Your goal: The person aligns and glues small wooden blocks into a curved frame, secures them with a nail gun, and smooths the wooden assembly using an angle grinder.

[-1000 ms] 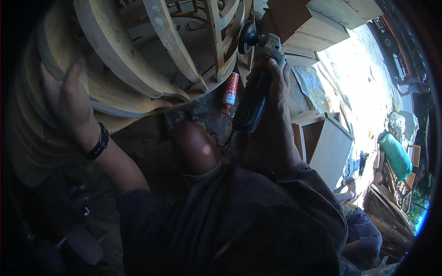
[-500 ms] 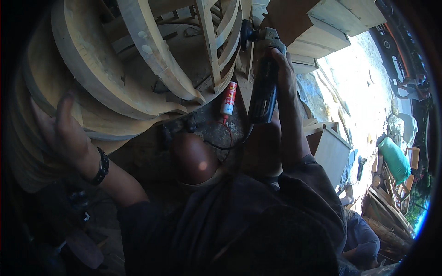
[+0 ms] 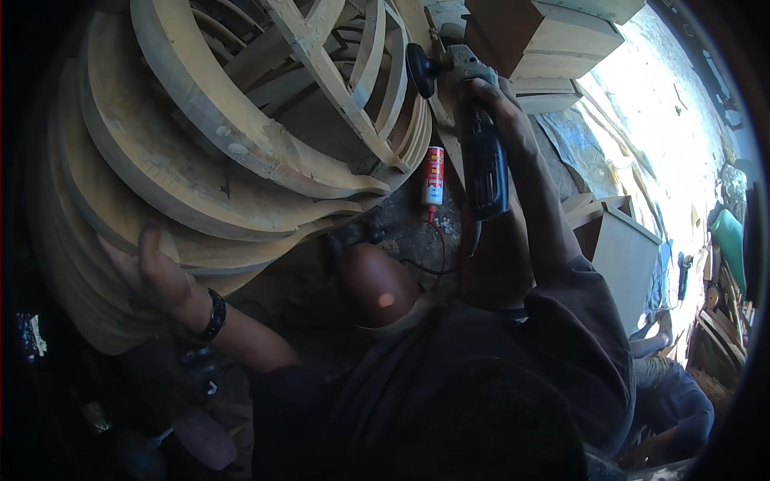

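Right hand (image 3: 501,112) was wrapped tight round the dark body of an angle grinder (image 3: 480,148), fingers curled over the top of it, thumb side hidden; the grip was closed firmly on the tool. The grinder pointed up and away, its black sanding disc (image 3: 417,70) at the upper end sitting right at the edge of a curved wooden frame (image 3: 241,136), apparently touching the outer slats, though the exact contact was hard to tell in shadow. A thin cord (image 3: 439,248) trailed down from the grinder's lower end. Left hand (image 3: 156,268) was spread open, fingers apart and flat against the underside of the frame's lowest curved rib, palm pressing the wood rather than gripping round it; a dark wristband (image 3: 215,315) sat on that wrist. The frame filled the upper left, made of several stacked curved ribs and crossing slats, tilted toward the person. A red and white tube (image 3: 433,176) lay just below the frame's lower right edge, near the grinder but apart from it, on dusty ground. The person's bare knee (image 3: 377,284) showed between the two arms. Pale wooden boxes (image 3: 545,36) stood at upper right, and a flat panel (image 3: 622,248) lay further right in bright light. Another person's legs (image 3: 674,385) were seated at lower right.
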The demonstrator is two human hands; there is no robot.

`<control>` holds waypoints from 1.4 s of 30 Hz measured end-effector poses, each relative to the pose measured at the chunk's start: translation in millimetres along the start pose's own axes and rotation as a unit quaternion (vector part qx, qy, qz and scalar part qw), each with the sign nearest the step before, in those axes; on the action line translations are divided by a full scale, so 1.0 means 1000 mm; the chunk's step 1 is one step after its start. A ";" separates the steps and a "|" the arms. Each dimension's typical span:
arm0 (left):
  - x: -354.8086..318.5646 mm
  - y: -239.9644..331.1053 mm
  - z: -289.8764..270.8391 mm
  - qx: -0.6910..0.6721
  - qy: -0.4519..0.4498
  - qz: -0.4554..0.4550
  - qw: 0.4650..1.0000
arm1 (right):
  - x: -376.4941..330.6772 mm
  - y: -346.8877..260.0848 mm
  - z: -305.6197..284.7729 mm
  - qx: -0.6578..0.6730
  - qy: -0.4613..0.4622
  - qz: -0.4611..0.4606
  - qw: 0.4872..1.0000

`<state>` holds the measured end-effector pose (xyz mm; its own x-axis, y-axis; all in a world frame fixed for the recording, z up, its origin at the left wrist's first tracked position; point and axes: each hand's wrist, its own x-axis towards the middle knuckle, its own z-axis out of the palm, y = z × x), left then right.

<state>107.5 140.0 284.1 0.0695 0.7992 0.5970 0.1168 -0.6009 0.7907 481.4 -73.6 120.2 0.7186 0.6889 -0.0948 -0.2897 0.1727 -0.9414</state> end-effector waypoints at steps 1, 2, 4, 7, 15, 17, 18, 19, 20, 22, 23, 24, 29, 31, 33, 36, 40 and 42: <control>0.000 0.002 0.000 -0.004 0.006 -0.011 1.000 | -0.016 -0.002 0.007 0.013 0.004 -0.002 1.000; -0.001 0.005 -0.002 0.003 0.001 -0.002 1.000 | -0.029 -0.001 0.015 0.006 -0.001 0.002 1.000; -0.001 0.006 -0.002 -0.003 -0.009 -0.007 1.000 | -0.038 0.006 0.018 -0.042 0.010 -0.021 0.999; -0.001 0.002 0.002 -0.017 -0.032 -0.007 0.999 | -0.040 -0.001 0.018 -0.066 0.014 -0.073 0.995; -0.004 0.012 0.002 0.017 0.001 -0.014 1.000 | 0.011 -0.016 0.010 -0.074 -0.022 -0.088 0.993; -0.005 0.011 0.004 0.022 0.003 -0.018 1.000 | 0.031 -0.005 -0.004 -0.066 -0.014 -0.084 0.994; -0.004 0.011 0.004 0.018 -0.002 -0.021 1.000 | 0.044 0.008 -0.018 -0.126 -0.037 -0.168 0.977; -0.004 0.013 0.004 0.018 -0.003 -0.024 1.000 | 0.047 0.003 -0.013 -0.154 -0.054 -0.208 0.964; -0.005 0.015 0.005 0.022 0.000 -0.023 1.000 | 0.048 -0.002 -0.008 -0.179 -0.068 -0.249 0.949; -0.007 0.019 0.009 0.011 0.029 -0.044 0.999 | 0.041 -0.017 0.002 -0.055 -0.028 -0.027 0.998; -0.006 0.018 0.009 0.013 0.029 -0.043 0.999 | 0.046 -0.017 0.001 -0.054 -0.029 -0.027 0.998; -0.005 0.016 0.009 0.014 0.029 -0.038 0.999 | 0.053 -0.018 0.000 -0.066 -0.028 -0.043 0.996; -0.004 0.015 0.010 -0.007 0.030 -0.036 0.999 | 0.055 -0.012 -0.001 -0.082 -0.011 -0.067 0.994; -0.004 0.017 0.013 -0.014 0.018 -0.050 0.998 | 0.030 -0.008 -0.002 -0.049 -0.017 -0.047 0.998; -0.005 0.018 0.010 -0.011 0.020 -0.047 0.999 | 0.008 -0.007 0.001 -0.015 -0.025 -0.026 0.999; -0.005 0.014 0.005 -0.016 0.012 -0.049 0.999 | -0.005 -0.010 0.003 -0.019 -0.025 -0.016 0.999; -0.006 0.017 0.009 -0.035 0.009 -0.050 0.998 | 0.029 -0.007 0.000 -0.050 -0.027 -0.071 0.996; -0.005 0.012 0.008 -0.029 0.017 -0.051 0.998 | 0.044 -0.011 -0.001 -0.047 -0.026 -0.056 0.997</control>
<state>116.3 128.7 290.0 0.0255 0.8562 0.5160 0.0640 -0.5165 0.8539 516.6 -45.5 126.2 0.7088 0.7049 0.0281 -0.1462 0.1857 -0.9717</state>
